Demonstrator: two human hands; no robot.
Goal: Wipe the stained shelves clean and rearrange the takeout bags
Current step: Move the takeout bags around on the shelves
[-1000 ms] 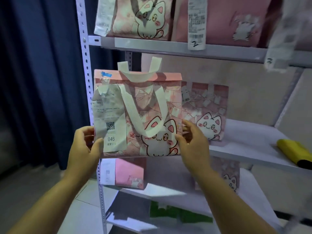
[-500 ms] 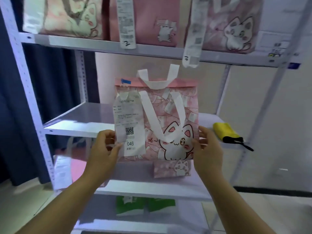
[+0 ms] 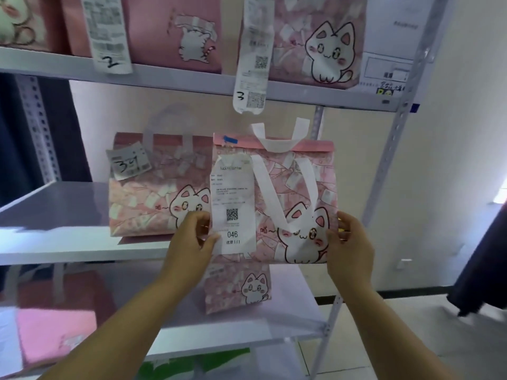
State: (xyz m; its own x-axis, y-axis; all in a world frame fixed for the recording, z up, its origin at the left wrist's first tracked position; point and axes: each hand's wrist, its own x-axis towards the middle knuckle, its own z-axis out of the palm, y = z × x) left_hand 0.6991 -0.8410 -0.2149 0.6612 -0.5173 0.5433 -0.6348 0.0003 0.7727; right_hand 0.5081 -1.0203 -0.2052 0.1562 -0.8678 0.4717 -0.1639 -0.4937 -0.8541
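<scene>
I hold a pink cat-print takeout bag with white handles and a receipt numbered 046 upright in front of the middle shelf. My left hand grips its lower left edge over the receipt. My right hand grips its lower right edge. The bag's bottom is level with the right end of the shelf's front edge. A second cat-print bag with a tag reading 34 stands on that shelf just to the left, partly behind the held bag.
The top shelf carries several pink bags with hanging receipts marked 2 and 3. A small cat bag and a pink bag sit on the lower shelf. A white upright post stands at the right, and dark cloth hangs beyond it.
The held bag has shifted right along the middle shelf, past the bag tagged 34. The yellow object seen earlier on the shelf's right end is out of sight.
</scene>
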